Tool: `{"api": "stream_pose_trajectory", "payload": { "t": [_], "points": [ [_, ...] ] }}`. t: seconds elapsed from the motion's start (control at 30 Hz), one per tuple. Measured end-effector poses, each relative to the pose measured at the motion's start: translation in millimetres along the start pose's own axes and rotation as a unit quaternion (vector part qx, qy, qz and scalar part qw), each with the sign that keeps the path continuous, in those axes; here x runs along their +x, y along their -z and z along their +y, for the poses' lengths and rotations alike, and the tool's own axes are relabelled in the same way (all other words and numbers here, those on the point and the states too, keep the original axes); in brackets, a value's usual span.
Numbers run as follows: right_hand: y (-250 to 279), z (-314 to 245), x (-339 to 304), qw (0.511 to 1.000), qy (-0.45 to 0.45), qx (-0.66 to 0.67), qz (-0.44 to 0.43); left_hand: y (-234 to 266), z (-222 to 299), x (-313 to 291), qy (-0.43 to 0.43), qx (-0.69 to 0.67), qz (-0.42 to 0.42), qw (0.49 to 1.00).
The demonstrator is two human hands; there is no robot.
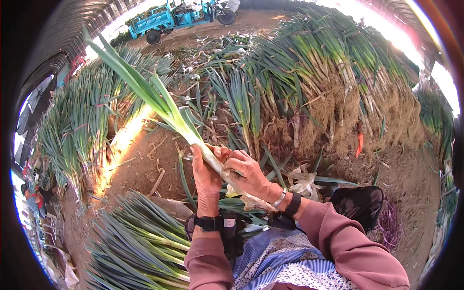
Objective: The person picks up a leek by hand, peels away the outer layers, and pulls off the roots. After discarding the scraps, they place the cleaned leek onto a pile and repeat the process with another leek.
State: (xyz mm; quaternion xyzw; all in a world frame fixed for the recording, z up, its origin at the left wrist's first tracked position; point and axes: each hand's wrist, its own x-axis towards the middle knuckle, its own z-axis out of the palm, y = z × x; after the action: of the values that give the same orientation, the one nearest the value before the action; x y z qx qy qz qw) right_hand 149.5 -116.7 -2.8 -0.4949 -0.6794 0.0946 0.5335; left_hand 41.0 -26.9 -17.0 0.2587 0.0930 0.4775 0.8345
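A long green onion [180, 124] slants across the middle, its green leaves reaching up to the far left and its pale stalk passing between my hands. My left hand [206, 175] is closed round the white part of the stalk, thumb up along its side. Lower on the same stalk, my right hand [249, 175] is closed with its fingertips pinched against the outer layer. Loose, papery skin [253, 202] hangs at the stalk's lower end, under my right wrist. Whether the fingertips grip a strip of skin is hidden.
Green onions lie in a heap [145, 237] at my near left. A rooted pile [338, 82] rises at the far right, and bundles [82, 125] stand at the left. Pale peelings [304, 181] lie by my right knee [357, 203]. A blue cargo tricycle [176, 18] stands at the back.
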Motion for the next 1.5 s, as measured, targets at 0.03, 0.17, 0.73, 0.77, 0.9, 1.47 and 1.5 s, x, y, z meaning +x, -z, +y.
{"api": "stream_pose_trajectory", "payload": {
  "t": [0.03, 0.17, 0.73, 0.77, 0.9, 1.47, 1.5],
  "points": [
    [2, 0, -3, 1.0, -0.001, 0.0, -0.002, 1, 1, 2, 0.003, 0.001, 0.001, 1.0],
    [4, -2, -46, 0.991, -0.04, 0.089, -0.092, 7, 13, 6, -0.022, 0.017, 0.035, 0.999],
    [5, 34, -58, 0.965, -0.18, -0.057, -0.184, 1, 20, 9, -0.07, 0.089, 0.031, 0.993],
    [0, 35, -57, 0.975, -0.138, -0.072, -0.158, -1, 20, 8, -0.067, 0.065, 0.022, 0.995],
    [-12, 31, -61, 0.99, -0.098, -0.052, -0.082, -3, 25, 7, -0.086, 0.042, 0.068, 0.993],
    [-26, 114, -142, 0.882, -0.253, 0.141, -0.371, -6, 27, 11, -0.031, -0.083, -0.16, 0.983],
    [-21, 122, -151, 0.902, -0.214, 0.026, -0.374, -5, 27, 14, -0.032, -0.085, -0.161, 0.983]
  ]
}}
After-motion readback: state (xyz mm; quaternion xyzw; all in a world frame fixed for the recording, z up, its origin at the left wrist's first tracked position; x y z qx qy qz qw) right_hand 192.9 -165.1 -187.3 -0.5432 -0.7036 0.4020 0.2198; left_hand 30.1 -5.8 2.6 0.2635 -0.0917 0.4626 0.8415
